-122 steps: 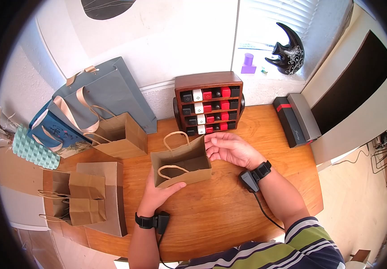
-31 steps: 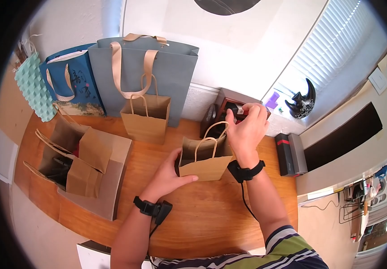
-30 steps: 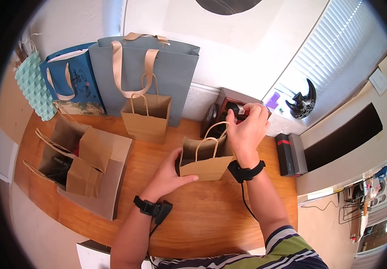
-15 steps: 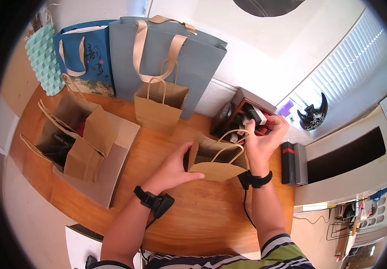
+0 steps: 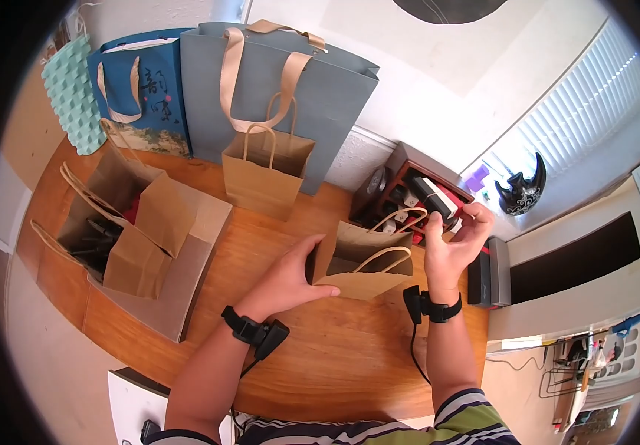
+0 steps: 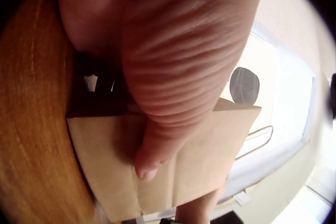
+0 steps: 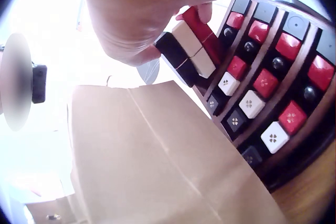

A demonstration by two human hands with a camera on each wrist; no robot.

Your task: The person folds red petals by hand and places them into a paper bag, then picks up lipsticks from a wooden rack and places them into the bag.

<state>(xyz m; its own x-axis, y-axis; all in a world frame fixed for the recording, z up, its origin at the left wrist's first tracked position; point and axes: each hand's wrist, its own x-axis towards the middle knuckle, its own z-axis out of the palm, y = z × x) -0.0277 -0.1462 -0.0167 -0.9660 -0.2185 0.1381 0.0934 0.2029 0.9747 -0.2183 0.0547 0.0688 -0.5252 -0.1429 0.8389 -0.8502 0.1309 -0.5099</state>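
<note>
Standing on the table, a small brown paper bag (image 5: pixel 364 285) with twisted handles is steadied by my left hand (image 5: pixel 283 278). The left thumb lies along the bag's near face in the left wrist view, and the fingers are hidden behind. My right hand (image 5: pixel 455 248) pinches a row of lipsticks (image 7: pixel 191 50) side by side, black, white and red, between thumb and fingers. They are held at the top row of a dark wooden rack (image 5: pixel 431 165). More lipsticks in red, white and black fill the rack's lower rows in the right wrist view.
At the left, brown paper bags (image 5: pixel 138 271) lie on a flat cardboard box (image 5: pixel 201 259). Behind stand another small paper bag (image 5: pixel 260 185), a large grey bag (image 5: pixel 275 81) and a blue bag (image 5: pixel 156 96). Dark boxes (image 5: pixel 479 274) stand right of the rack.
My right hand has gone from beside the bag to the rack and now pinches lipsticks, drawn partly outward. The left hand still holds the bag. The head view has turned.
</note>
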